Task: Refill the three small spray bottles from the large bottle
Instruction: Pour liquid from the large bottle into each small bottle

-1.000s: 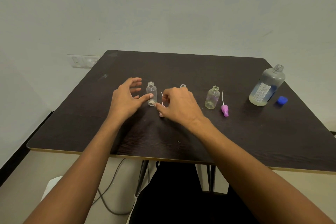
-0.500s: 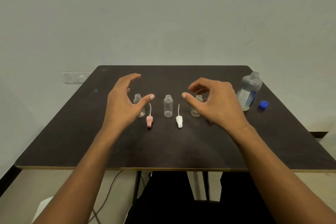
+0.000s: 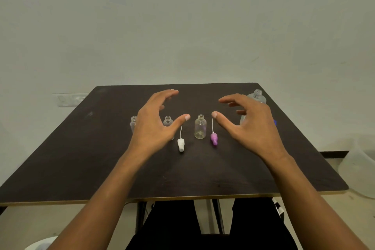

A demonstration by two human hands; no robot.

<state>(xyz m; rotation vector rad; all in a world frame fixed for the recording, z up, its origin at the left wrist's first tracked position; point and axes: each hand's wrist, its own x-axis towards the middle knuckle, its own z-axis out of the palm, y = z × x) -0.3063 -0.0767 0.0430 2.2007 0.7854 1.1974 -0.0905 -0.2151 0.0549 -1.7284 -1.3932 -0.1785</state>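
1. Hands hover above the table: left hand and right hand both have fingers spread, loosely curved, gripping nothing.
2. Third small bottle stands upright between the two thumbs, touching neither.
3. First small bottle and second small bottle peek out behind the left hand.
4. Large bottle stands uncapped behind the right hand.

A plain, bare room, home or office unclear: a dark table before a white wall, switch plate mid-left, plastic tub at the right edge.
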